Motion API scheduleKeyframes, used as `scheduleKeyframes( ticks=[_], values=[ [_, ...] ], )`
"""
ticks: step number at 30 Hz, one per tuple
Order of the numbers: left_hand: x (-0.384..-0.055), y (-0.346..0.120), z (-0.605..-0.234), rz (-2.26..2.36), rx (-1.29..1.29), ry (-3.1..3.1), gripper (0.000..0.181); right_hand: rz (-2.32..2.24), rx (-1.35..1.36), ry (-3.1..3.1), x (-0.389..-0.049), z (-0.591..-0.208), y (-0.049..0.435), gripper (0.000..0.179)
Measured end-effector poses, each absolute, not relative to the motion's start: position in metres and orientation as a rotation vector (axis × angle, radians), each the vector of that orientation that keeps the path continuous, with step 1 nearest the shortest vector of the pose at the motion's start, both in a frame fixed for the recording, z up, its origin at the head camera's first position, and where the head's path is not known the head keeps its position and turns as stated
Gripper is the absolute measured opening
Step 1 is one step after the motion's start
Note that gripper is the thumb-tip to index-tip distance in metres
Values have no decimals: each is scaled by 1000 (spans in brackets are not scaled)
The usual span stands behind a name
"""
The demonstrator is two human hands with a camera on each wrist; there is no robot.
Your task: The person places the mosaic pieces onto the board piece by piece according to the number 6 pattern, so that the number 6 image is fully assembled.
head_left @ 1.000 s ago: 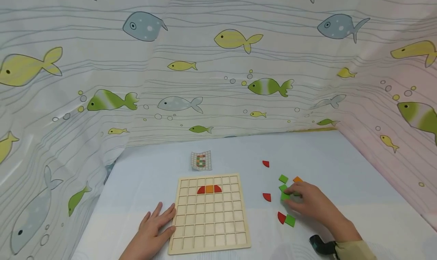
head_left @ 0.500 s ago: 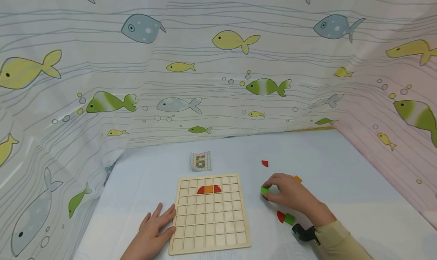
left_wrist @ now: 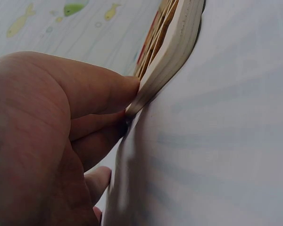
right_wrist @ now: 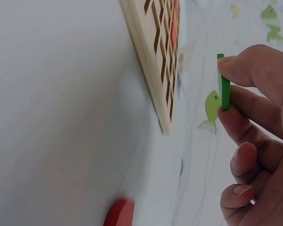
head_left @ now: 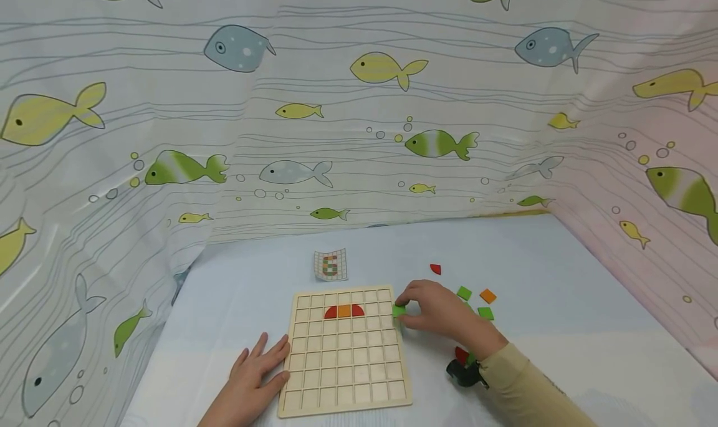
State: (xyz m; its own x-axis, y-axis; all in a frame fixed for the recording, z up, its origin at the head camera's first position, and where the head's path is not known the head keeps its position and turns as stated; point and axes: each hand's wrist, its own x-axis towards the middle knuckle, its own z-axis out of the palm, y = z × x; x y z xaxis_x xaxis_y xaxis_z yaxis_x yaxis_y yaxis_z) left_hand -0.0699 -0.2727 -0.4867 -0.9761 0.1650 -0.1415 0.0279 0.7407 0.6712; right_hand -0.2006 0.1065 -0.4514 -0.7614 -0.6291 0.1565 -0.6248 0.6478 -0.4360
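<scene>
My right hand [head_left: 440,308] pinches a green square tile [head_left: 398,311] between thumb and fingers, over the right edge of the wooden grid board [head_left: 344,359]. In the right wrist view the green tile [right_wrist: 225,87] is seen edge-on, held apart from the board [right_wrist: 148,70]. On the left, my left hand [head_left: 249,377] lies with spread fingers against the board's left edge; the left wrist view has its thumb [left_wrist: 118,92] at the rim. A row in the board's upper part holds a red quarter-round [head_left: 331,313], an orange square [head_left: 344,311] and another red quarter-round [head_left: 358,311].
Behind the board lies a small pattern card [head_left: 331,265]. Loose to the right are a red quarter-round [head_left: 435,268], green squares [head_left: 485,313] and an orange square [head_left: 488,296]. Another red quarter-round [head_left: 461,355] is partly hidden by the black wrist device [head_left: 467,373].
My right hand has picked up a green square from the loose tiles and carried it left to the board's right edge. The left hand has stayed at the board's left edge.
</scene>
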Motion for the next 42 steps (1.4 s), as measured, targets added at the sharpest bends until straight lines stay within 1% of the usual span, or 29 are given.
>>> scheduleKeyframes(
  ticks=[7,19,27,32,34,37,39,42],
  values=[
    [-69,-274,-486,1062,155,2758,60,-728,-1111,2828,-200,-450,72,21],
    [-70,-273,-486,1064,144,2761,60,-779,-1111,2792,-201,-449,30,18],
    [-69,-272,-484,1077,136,2755,60,-652,-1119,2773,-200,-453,2,18],
    [-69,-273,-485,1086,132,2755,59,-642,-1180,2749,-199,-456,-11,13],
    [-69,-273,-486,1088,131,2747,58,-622,-1198,2741,-199,-459,-14,7],
    [-69,-273,-487,1093,138,2734,59,-593,-1221,2742,-198,-463,-18,2],
    [-68,-274,-488,1095,143,2727,59,-573,-1239,2747,-197,-464,-20,2],
    [-69,-274,-487,1092,142,2733,59,-553,-1257,2759,-197,-462,-23,8]
  ],
)
